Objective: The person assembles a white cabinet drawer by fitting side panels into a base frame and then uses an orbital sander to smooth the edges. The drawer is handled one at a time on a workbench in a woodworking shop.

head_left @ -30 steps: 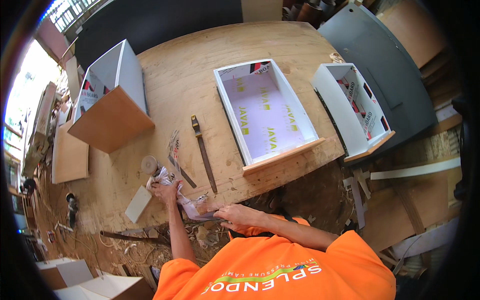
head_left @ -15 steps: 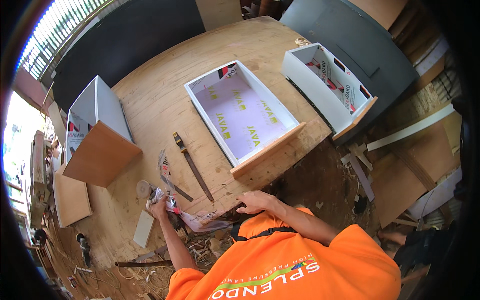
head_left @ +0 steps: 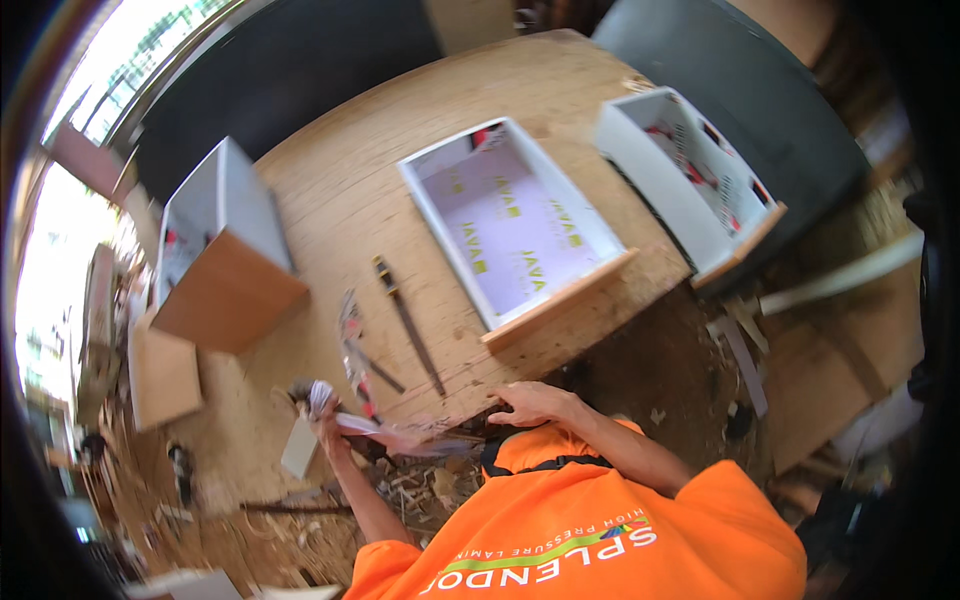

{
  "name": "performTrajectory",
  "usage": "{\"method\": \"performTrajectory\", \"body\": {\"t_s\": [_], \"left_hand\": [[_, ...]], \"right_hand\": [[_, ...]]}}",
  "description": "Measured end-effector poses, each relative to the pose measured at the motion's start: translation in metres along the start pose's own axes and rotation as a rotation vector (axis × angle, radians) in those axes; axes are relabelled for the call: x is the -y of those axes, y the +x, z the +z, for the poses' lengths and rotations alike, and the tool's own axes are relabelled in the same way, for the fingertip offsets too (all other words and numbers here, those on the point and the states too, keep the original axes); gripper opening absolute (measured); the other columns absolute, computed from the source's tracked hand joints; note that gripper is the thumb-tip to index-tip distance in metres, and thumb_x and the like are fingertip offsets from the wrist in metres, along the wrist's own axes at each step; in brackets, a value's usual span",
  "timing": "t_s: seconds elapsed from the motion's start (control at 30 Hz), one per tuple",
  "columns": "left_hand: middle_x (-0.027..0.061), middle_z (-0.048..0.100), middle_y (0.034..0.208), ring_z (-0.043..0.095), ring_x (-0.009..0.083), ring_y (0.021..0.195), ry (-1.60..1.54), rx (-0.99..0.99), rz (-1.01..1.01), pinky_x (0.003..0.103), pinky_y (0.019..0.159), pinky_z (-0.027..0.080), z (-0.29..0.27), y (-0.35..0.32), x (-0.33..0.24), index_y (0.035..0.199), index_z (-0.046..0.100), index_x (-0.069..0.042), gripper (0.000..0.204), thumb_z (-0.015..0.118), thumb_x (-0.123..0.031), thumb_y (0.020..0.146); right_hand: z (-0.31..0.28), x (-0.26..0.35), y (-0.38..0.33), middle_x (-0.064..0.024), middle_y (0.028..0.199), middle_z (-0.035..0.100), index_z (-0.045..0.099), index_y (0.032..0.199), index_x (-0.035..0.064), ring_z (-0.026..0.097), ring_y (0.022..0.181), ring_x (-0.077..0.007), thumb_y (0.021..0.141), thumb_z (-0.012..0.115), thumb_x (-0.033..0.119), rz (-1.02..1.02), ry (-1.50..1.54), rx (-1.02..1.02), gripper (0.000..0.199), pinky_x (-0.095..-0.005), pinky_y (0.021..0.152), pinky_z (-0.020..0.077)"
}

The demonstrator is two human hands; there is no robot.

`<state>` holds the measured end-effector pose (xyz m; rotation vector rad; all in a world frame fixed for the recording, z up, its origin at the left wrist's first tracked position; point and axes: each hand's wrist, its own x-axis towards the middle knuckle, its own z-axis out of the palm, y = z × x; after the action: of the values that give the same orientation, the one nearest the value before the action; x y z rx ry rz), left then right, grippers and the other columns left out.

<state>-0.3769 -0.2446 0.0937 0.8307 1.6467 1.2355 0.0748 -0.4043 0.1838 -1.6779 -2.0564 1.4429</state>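
1. The left hand (head_left: 325, 412) is raised at the near edge of the round plywood table (head_left: 330, 200), forearm bare and sloping up from the orange shirt (head_left: 590, 530); its fingers are clenched around a crumpled strip of whitish plastic film (head_left: 385, 432).
2. The film stretches right along the table edge toward the right hand (head_left: 535, 402).
3. That hand lies palm down on the edge, fingers spread and flat, elbow bent; whether it pins the film I cannot tell.
4. A long dark hand tool (head_left: 408, 322) lies just beyond, beside an open white drawer box with a purple-lined bottom (head_left: 510, 225).
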Motion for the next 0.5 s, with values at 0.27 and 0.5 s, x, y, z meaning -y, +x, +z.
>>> {"method": "performTrajectory", "body": {"t_s": [0.27,0.5], "left_hand": [[0.0072,0.068,0.137,0.062,0.0235,0.128,-0.182,0.019,-0.159,0.040,0.109,0.047,-0.018,-0.095,-0.029,0.140,0.067,-0.006,0.062,0.085,-0.033,0.088],[0.0042,0.075,0.113,0.073,0.0179,0.101,-0.399,0.196,-0.180,0.034,0.086,0.060,0.003,-0.197,0.000,0.126,0.072,-0.003,0.046,0.088,-0.011,0.083]], "right_hand": [[0.016,0.043,0.031,-0.0183,0.121,0.073,0.053,0.149,0.0031,0.070,0.107,-0.0296,0.101,0.071,0.047,-0.237,0.372,0.129,0.067,-0.0402,0.095,0.0559],[0.055,0.067,0.070,-0.0147,0.136,0.063,0.033,0.161,0.0083,0.061,0.120,-0.0231,0.091,0.085,0.043,-0.372,0.534,0.133,0.094,-0.0404,0.101,0.0545]]}}
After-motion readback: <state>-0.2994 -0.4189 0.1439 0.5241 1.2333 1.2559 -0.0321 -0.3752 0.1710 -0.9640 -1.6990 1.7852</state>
